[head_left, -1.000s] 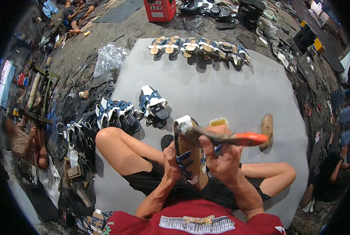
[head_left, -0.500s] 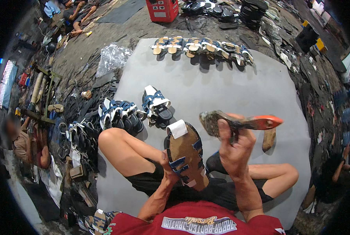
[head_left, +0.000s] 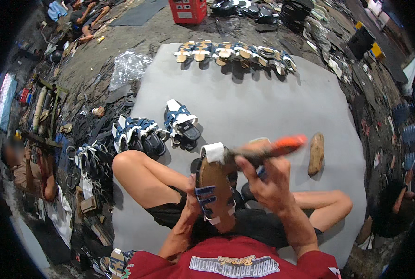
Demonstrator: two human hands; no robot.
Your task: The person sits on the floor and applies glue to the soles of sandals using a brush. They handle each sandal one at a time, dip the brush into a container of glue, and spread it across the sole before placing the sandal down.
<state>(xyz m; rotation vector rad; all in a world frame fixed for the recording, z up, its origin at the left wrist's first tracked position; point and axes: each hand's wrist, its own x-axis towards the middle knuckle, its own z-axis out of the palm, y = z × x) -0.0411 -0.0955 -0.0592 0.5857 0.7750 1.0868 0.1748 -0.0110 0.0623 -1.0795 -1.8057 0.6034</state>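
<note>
The left hand [head_left: 192, 201] is closed around the edge of an upturned brown-soled sandal with blue and white straps [head_left: 214, 186], held sole-up over the person's lap between the bent knees, so the sandal sits just in front of the red shirt. The right hand [head_left: 267, 179] is wrapped tight on an orange-handled tool [head_left: 272, 148], whose dark head is blurred and lies across the toe end of the sole near the white strap. Because the tool works so close to the left fingers, a slip off the curved sole could catch them or the bare thigh; a loose one-handed hold could also let the sandal twist and the stroke land on a strap instead of the sole. The sole looks flat, matte and leathery, the straps woven and soft, the handle smooth plastic. A tan oval sole blank [head_left: 316, 154] lies apart to the right on the grey floor mat [head_left: 263, 102], which appears smooth and slightly dusty. Finished blue-and-white sandals [head_left: 144, 137] cluster to the left, a row of tan sandals [head_left: 235, 52] lines the mat's far edge, and a crumpled clear plastic bag [head_left: 128, 67] rests beyond.
</note>
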